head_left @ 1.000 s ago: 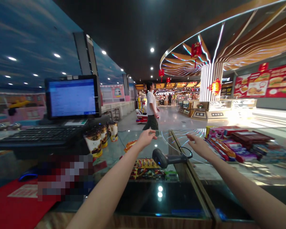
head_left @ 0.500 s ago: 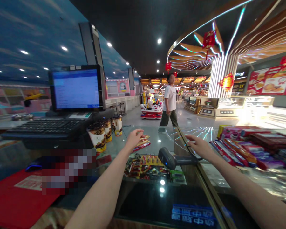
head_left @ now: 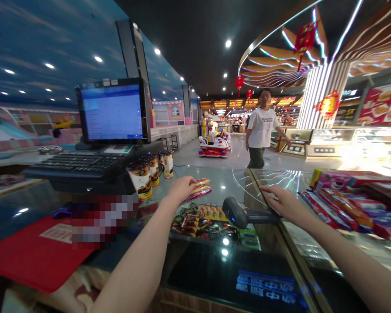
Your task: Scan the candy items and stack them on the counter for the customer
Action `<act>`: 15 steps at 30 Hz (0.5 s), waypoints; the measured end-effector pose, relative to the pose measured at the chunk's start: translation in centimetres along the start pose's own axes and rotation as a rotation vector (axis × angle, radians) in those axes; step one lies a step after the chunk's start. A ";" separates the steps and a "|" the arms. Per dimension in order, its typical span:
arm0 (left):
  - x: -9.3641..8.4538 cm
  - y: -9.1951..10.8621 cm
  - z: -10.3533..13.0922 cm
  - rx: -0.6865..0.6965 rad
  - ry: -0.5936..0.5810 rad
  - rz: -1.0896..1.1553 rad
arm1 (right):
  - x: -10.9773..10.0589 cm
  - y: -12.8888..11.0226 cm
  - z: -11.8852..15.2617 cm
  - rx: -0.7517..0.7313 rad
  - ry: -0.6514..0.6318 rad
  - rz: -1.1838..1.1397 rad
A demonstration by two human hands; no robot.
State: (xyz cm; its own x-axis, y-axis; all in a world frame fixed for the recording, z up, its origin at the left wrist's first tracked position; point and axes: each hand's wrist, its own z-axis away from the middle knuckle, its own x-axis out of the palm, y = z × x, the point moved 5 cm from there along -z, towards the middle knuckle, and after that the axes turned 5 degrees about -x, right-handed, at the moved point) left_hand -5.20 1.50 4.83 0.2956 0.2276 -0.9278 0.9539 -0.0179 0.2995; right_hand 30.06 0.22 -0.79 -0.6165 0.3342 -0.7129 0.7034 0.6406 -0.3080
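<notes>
Several small wrapped snack bars (head_left: 200, 191), red and yellow, lie side by side on the glass counter. At their left end is my left hand (head_left: 181, 189), its fingers curled together on the wrappers; the fingertips are partly hidden. My right hand (head_left: 283, 201) hovers over the counter's metal seam with fingers stretched out and nothing in them. Just left of it and below lies a black barcode scanner (head_left: 244, 214), its handle end pointing toward that hand.
Lidded cups (head_left: 141, 180) stand left of the bars, beside a monitor (head_left: 112, 112) and keyboard (head_left: 71, 164). A red mat (head_left: 29, 256) lies at front left. Packaged sweets (head_left: 332, 206) fill the right side. A person (head_left: 262, 126) in a white shirt is beyond the counter.
The whole view has shifted slightly. My left hand has drawn a little left against the bars, showing more of them. The person beyond the counter has moved right and turned toward it.
</notes>
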 end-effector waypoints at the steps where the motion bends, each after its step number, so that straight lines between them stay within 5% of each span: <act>1: 0.0 0.1 0.2 0.004 -0.035 -0.044 | -0.2 -0.1 0.1 -0.010 -0.005 0.009; 8: -0.1 -0.1 1.6 -0.108 -0.172 -0.249 | -0.7 -0.4 0.4 -0.031 -0.019 0.054; 15: 0.9 -0.3 1.3 -0.075 -0.231 -0.257 | -0.4 -0.3 0.6 -0.056 -0.014 0.060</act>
State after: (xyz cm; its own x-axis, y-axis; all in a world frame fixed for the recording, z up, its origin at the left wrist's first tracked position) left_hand -5.18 0.43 3.65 0.0586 -0.0106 -0.9982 0.9947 0.0850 0.0574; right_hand 30.36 -0.53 -0.79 -0.5686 0.3636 -0.7379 0.7176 0.6577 -0.2289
